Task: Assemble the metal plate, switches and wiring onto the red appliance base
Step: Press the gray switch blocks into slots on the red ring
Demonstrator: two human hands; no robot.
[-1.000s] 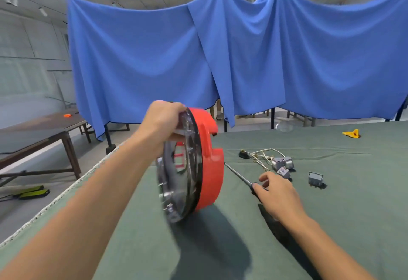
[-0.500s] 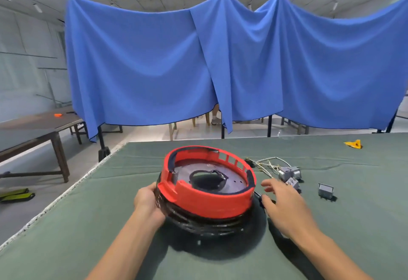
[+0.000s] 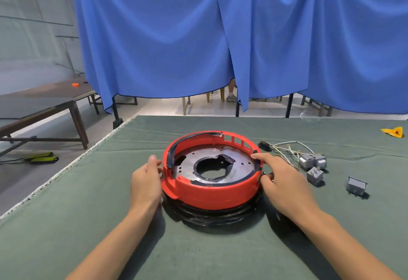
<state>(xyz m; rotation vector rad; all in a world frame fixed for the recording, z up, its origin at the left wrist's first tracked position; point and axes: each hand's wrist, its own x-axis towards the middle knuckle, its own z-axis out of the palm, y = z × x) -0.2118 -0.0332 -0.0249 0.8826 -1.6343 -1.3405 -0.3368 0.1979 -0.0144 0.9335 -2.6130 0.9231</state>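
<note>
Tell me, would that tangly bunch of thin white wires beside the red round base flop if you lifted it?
Probably: the bunch of thin white wires lies in loose curves on the green cloth, so it looks floppy. The small grey switch blocks that seem joined to it would likely dangle and swing. Its strands look tangled, so they may snag.

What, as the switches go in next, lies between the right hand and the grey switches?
Nothing blocks the way: only bare green cloth and thin wires lie between the right hand and the grey switches.
</note>
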